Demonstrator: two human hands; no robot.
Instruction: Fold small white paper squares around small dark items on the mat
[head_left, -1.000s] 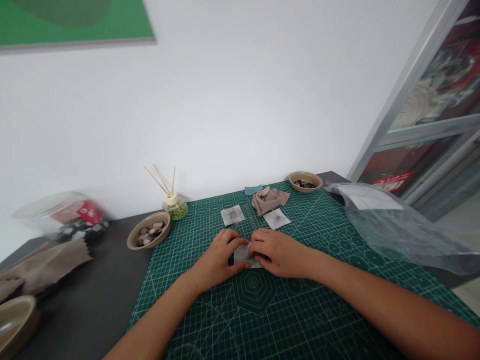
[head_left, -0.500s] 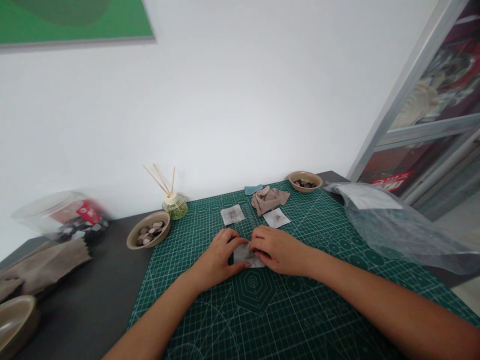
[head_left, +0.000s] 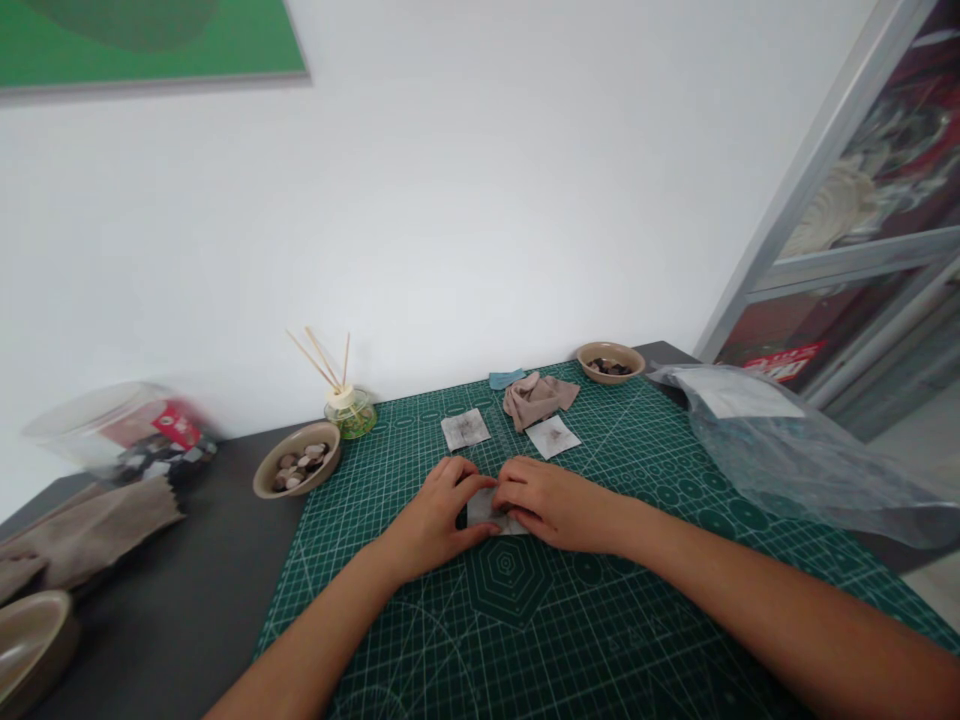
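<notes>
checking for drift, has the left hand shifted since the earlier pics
No: the left hand keeps its place against the hexagon pattern printed on the green mat, still at the pale square.

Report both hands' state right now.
Left hand: open, touching the small pale sheet.
Right hand: curled over the sheet; whether it grips anything can't be told.

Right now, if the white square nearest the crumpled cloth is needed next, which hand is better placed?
Probably the right hand: it is nearer that white square, which lies beyond it; the left hand is farther off. Both touch another square.
</notes>
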